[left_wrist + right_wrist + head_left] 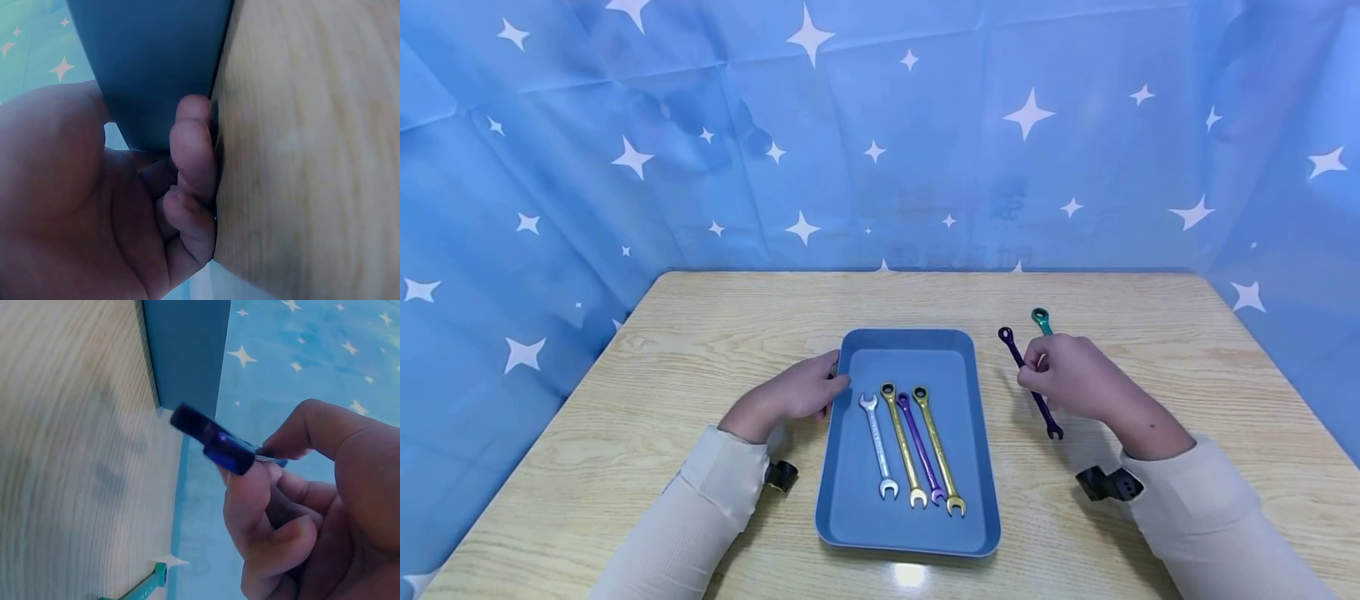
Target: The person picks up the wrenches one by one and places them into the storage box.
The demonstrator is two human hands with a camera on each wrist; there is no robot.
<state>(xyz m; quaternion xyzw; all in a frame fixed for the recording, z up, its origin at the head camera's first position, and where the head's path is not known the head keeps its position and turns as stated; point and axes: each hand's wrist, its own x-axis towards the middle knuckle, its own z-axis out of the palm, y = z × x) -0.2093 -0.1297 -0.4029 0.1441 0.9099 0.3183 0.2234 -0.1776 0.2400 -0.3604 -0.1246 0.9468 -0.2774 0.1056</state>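
In the head view a blue-grey tray (902,529) lies on the table, long side pointing away from me. My left hand (801,387) grips its left wall, thumb over the rim and fingers low against the outside. Inside lie a silver wrench (877,446), a gold wrench (903,446), a purple wrench (921,446) and another gold wrench (937,446), roughly side by side. Right of the tray, my right hand (1075,379) pinches a dark purple wrench (228,450) between thumb and fingers, raised over the table. A green wrench (1041,319) lies beyond that hand, partly hidden by it.
The pale wooden table (737,317) extends on both sides of the tray. A blue curtain (880,100) with white stars hangs behind its far edge. Small black wrist cameras sit under both sleeves (1187,483).
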